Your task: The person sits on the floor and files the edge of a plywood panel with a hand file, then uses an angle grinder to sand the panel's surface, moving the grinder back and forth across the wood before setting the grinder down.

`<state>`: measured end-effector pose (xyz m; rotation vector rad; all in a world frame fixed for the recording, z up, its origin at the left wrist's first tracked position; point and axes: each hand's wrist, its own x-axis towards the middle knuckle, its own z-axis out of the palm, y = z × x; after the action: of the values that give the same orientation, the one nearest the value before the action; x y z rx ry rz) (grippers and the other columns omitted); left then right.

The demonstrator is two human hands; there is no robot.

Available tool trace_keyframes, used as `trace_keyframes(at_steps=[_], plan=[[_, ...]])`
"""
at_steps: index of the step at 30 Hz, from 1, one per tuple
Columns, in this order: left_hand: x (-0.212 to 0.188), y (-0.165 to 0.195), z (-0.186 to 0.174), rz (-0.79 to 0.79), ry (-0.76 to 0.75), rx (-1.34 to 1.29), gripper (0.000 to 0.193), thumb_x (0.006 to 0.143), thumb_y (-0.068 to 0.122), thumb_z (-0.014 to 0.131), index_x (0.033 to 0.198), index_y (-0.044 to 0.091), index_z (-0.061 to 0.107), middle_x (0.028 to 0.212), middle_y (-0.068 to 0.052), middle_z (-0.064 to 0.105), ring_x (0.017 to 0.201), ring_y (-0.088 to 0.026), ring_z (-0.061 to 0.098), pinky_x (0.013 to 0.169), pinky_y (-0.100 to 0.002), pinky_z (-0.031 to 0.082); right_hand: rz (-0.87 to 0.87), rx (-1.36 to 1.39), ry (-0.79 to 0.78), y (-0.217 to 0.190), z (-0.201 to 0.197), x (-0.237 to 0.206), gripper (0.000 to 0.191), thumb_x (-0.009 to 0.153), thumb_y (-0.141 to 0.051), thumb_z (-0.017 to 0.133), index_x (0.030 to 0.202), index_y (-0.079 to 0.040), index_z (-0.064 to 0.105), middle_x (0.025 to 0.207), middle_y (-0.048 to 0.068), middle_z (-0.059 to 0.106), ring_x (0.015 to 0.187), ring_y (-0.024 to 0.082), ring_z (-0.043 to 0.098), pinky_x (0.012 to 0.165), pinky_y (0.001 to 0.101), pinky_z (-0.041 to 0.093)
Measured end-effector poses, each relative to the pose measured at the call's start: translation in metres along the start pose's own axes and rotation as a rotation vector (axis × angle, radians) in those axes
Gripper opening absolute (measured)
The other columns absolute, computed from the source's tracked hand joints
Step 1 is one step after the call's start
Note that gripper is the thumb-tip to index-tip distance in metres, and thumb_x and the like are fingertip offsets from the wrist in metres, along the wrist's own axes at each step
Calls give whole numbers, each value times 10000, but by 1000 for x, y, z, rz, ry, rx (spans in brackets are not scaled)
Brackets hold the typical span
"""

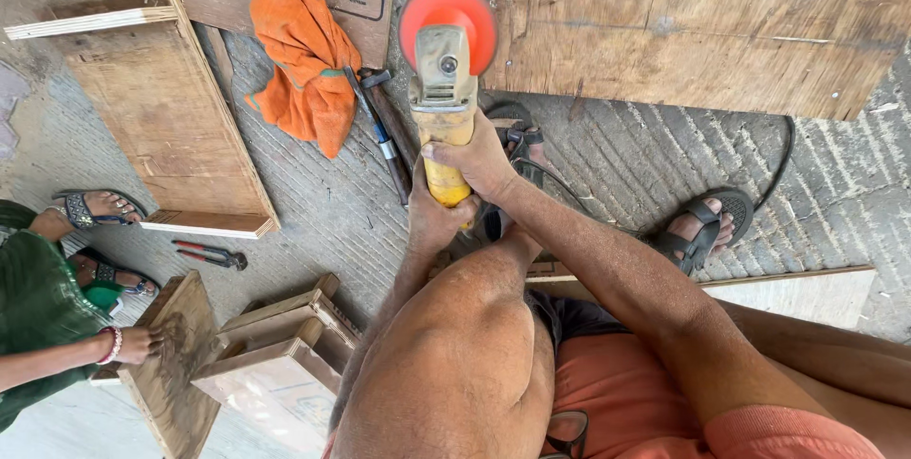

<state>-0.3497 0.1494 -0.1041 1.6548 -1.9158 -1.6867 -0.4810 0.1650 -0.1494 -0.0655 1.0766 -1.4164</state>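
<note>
Hands (455,184) both grip a dusty yellow angle grinder (444,89) with a red-orange disc.

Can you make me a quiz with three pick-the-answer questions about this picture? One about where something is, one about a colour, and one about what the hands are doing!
1. Where are the pliers?
A. On the ground below the long board
B. On the orange cloth
C. In a hand

2. What colour is the grinder's disc?
A. Blue
B. Red-orange
C. Green

3. What are the person's two hands doing?
A. Resting on the knees
B. Folding the cloth
C. Both gripping the grinder

Answers:
1. A: the pliers lie on the ground just under the long board, with no hand near them.
2. B: the round disc at the grinder's tip is bright red-orange.
3. C: the right hand and left hand are wrapped around the yellow grinder, the left lower down.
</note>
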Motion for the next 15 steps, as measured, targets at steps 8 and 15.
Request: trace_keyframes(at_steps=[8, 15], plan=[[-12, -14, 15, -104, 4, -6, 954, 710, 128, 875, 1510, 17, 368, 1296, -176, 659, 1185, -256, 683, 1000, -395, 580, 87, -23, 20, 5, -9, -8, 538, 837, -34, 789, 1303, -16, 522, 1206, 85, 684, 1118, 181, 679, 1017, 349, 565], [-3, 2, 17, -139, 0, 3, 911, 725, 157, 856, 1495, 25, 386, 1283, -165, 669, 1183, -263, 687, 1008, -397, 575, 93, -15, -10, -8, -10, 3, 559, 830, -46, 793, 1314, -10, 515, 1196, 91, 676, 1102, 188, 673, 1001, 361, 572]])
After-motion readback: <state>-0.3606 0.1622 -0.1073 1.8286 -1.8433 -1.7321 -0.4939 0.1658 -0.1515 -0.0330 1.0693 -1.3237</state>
